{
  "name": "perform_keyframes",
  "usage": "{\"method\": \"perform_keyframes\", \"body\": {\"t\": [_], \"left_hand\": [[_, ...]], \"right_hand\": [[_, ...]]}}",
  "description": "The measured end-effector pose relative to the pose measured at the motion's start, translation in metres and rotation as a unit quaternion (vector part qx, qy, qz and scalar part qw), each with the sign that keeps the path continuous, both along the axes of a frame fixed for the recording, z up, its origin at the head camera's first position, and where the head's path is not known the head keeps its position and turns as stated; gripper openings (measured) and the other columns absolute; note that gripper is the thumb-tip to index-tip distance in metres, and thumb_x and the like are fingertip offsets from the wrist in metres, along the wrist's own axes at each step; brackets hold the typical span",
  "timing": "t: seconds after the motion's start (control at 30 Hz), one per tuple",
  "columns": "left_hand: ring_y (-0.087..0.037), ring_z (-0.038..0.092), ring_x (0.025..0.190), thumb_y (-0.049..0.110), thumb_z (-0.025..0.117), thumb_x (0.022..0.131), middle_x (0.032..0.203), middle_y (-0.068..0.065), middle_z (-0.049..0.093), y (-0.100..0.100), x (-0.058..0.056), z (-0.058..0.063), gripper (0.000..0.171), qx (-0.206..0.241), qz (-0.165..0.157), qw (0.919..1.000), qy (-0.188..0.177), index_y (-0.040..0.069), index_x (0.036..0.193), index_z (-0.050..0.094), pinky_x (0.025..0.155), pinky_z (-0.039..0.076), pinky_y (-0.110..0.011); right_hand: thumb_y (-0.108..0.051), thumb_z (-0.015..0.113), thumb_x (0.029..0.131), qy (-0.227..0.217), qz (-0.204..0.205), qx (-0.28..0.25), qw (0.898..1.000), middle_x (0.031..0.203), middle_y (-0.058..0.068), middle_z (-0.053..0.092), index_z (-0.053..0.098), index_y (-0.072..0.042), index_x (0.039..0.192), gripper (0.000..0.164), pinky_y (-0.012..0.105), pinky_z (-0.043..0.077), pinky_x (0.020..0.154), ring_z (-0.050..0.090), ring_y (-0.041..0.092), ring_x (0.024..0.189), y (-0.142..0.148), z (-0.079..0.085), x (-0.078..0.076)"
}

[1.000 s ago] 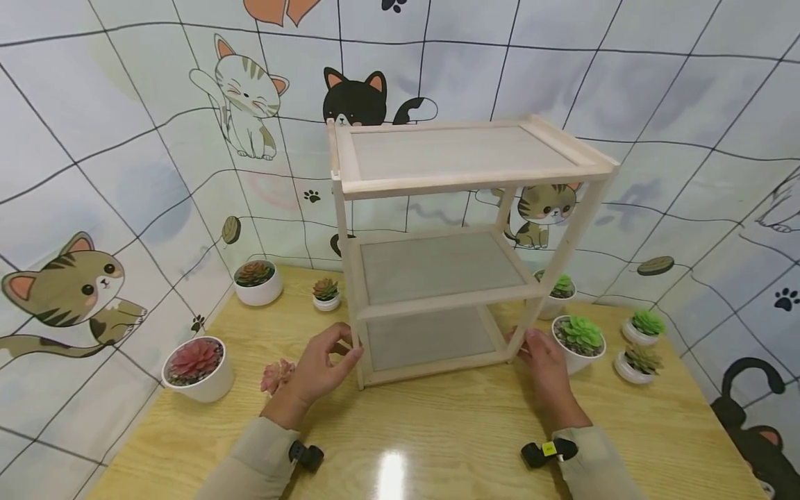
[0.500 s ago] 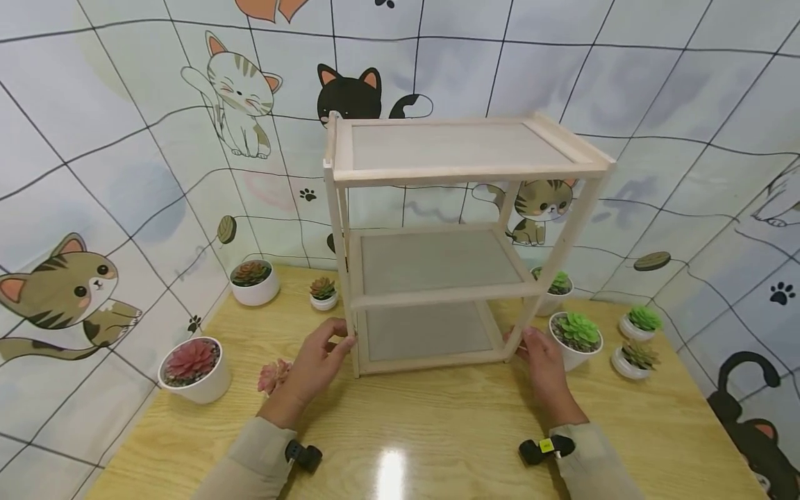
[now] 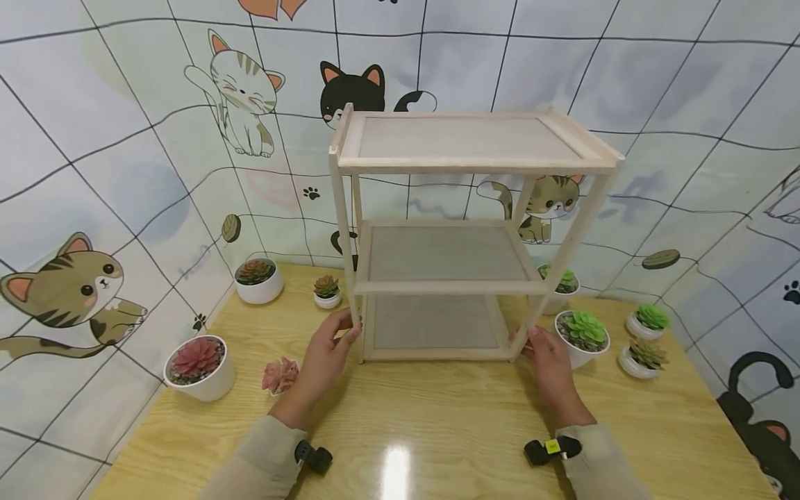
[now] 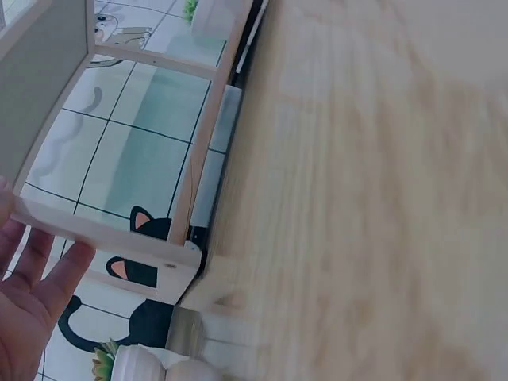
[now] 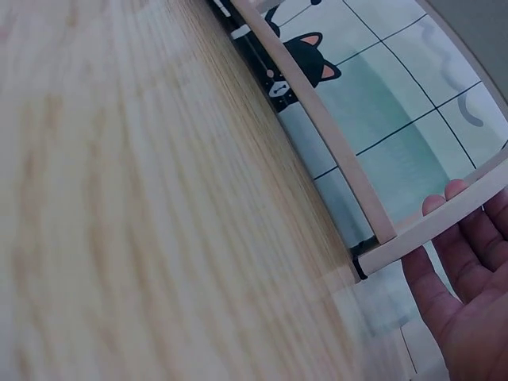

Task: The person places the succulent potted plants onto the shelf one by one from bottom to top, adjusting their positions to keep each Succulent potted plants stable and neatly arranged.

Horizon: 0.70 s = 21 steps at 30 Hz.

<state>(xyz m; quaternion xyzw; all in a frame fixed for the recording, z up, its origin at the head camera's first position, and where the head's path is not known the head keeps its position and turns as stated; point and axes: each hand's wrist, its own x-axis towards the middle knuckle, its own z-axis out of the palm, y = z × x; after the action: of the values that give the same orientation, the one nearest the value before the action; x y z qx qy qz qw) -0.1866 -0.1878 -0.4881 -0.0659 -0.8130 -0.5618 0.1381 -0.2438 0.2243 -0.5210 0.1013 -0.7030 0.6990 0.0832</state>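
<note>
A three-tier pale wooden shelf (image 3: 451, 287) with grey panels stands upright on the table, its front facing me squarely. Low down, my left hand (image 3: 323, 357) holds its front left leg, thumb in front and fingers at the outer side. The left wrist view has those fingers (image 4: 62, 278) against the leg (image 4: 119, 240). On the other side my right hand (image 3: 553, 371) grips the front right leg near its foot. In the right wrist view, fingertips (image 5: 434, 204) show past the leg (image 5: 432, 226). The right thumb is hard to make out.
Potted succulents flank the shelf: a red one (image 3: 198, 367), a pink one (image 3: 280, 375) by my left wrist, and a green one (image 3: 582, 337) close to my right hand. Several more stand behind and at far right. A cat-patterned wall (image 3: 437, 69) rises behind the wooden table (image 3: 437, 417).
The shelf's left side has moved back, so its slanted front edge now runs level. My left hand went slightly back with it, while the right hand stayed at its leg.
</note>
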Motion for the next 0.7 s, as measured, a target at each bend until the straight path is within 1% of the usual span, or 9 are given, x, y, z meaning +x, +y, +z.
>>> {"method": "perform_keyframes", "body": {"t": [0.1, 0.23, 0.33, 0.4, 0.5, 0.57, 0.63, 0.7], "left_hand": [[-0.027, 0.061, 0.125, 0.016, 0.061, 0.104, 0.126, -0.013, 0.067, 0.003, -0.001, 0.000, 0.040, 0.006, 0.002, 1.0000, -0.006, 0.007, 0.143, 0.057, 0.099, 0.056, -0.046], [-0.027, 0.061, 0.122, 0.018, 0.060, 0.106, 0.125, -0.013, 0.067, 0.006, -0.004, 0.002, 0.039, 0.002, 0.017, 0.9998, -0.012, 0.006, 0.143, 0.057, 0.097, 0.055, -0.045], [-0.027, 0.061, 0.120, 0.019, 0.059, 0.106, 0.125, -0.013, 0.067, 0.008, -0.007, 0.004, 0.037, 0.004, 0.027, 0.9995, -0.015, 0.007, 0.142, 0.057, 0.096, 0.054, -0.047], [-0.028, 0.061, 0.120, 0.020, 0.058, 0.107, 0.126, -0.014, 0.067, 0.009, -0.010, 0.003, 0.038, 0.007, 0.030, 0.9994, -0.016, 0.007, 0.142, 0.057, 0.096, 0.053, -0.049], [-0.029, 0.060, 0.122, 0.021, 0.057, 0.107, 0.128, -0.015, 0.067, 0.011, -0.014, 0.002, 0.038, 0.012, 0.036, 0.9992, -0.014, 0.007, 0.143, 0.056, 0.097, 0.052, -0.051], [-0.031, 0.060, 0.124, 0.021, 0.057, 0.107, 0.129, -0.016, 0.066, 0.012, -0.015, 0.001, 0.039, 0.016, 0.043, 0.9989, -0.011, 0.006, 0.143, 0.056, 0.098, 0.052, -0.053], [-0.032, 0.060, 0.124, 0.021, 0.058, 0.106, 0.128, -0.018, 0.066, 0.014, -0.018, 0.000, 0.039, 0.019, 0.051, 0.9985, -0.005, 0.005, 0.141, 0.057, 0.098, 0.052, -0.054], [-0.034, 0.060, 0.123, 0.021, 0.059, 0.106, 0.127, -0.020, 0.066, 0.015, -0.019, -0.001, 0.038, 0.029, 0.056, 0.9980, 0.001, 0.004, 0.140, 0.058, 0.098, 0.052, -0.055]], "right_hand": [[-0.025, 0.041, 0.114, -0.002, 0.001, -0.002, 1.000, 0.106, -0.001, 0.073, 0.058, 0.019, 0.121, 0.048, 0.020, 0.056, 0.090, 0.069, 0.007, 0.104, 0.002, 0.000, 0.002], [-0.029, 0.041, 0.114, -0.002, 0.002, 0.011, 1.000, 0.108, 0.000, 0.072, 0.063, 0.012, 0.117, 0.046, 0.019, 0.055, 0.091, 0.068, 0.007, 0.106, 0.003, -0.001, 0.001], [-0.028, 0.041, 0.113, -0.004, 0.001, 0.000, 1.000, 0.106, 0.001, 0.072, 0.063, 0.011, 0.114, 0.045, 0.019, 0.056, 0.091, 0.069, 0.007, 0.104, 0.002, -0.001, 0.001], [-0.026, 0.042, 0.113, -0.004, -0.001, -0.012, 1.000, 0.103, 0.001, 0.072, 0.062, 0.013, 0.113, 0.044, 0.019, 0.056, 0.090, 0.069, 0.008, 0.102, 0.000, -0.001, 0.001], [-0.026, 0.042, 0.113, -0.002, -0.007, -0.019, 1.000, 0.100, 0.001, 0.072, 0.066, 0.004, 0.108, 0.039, 0.020, 0.056, 0.090, 0.070, 0.008, 0.100, -0.001, -0.001, 0.002], [-0.026, 0.041, 0.113, -0.003, -0.010, -0.016, 1.000, 0.100, 0.001, 0.072, 0.066, 0.001, 0.107, 0.038, 0.020, 0.055, 0.091, 0.070, 0.008, 0.100, -0.002, 0.000, 0.002], [-0.027, 0.040, 0.114, -0.006, -0.015, -0.003, 1.000, 0.101, 0.000, 0.071, 0.065, 0.002, 0.108, 0.039, 0.019, 0.055, 0.092, 0.069, 0.008, 0.101, -0.002, 0.001, 0.003], [-0.028, 0.040, 0.114, -0.011, -0.020, 0.011, 1.000, 0.101, -0.001, 0.071, 0.062, 0.009, 0.111, 0.043, 0.018, 0.054, 0.092, 0.068, 0.007, 0.101, -0.002, 0.001, 0.004]]}}
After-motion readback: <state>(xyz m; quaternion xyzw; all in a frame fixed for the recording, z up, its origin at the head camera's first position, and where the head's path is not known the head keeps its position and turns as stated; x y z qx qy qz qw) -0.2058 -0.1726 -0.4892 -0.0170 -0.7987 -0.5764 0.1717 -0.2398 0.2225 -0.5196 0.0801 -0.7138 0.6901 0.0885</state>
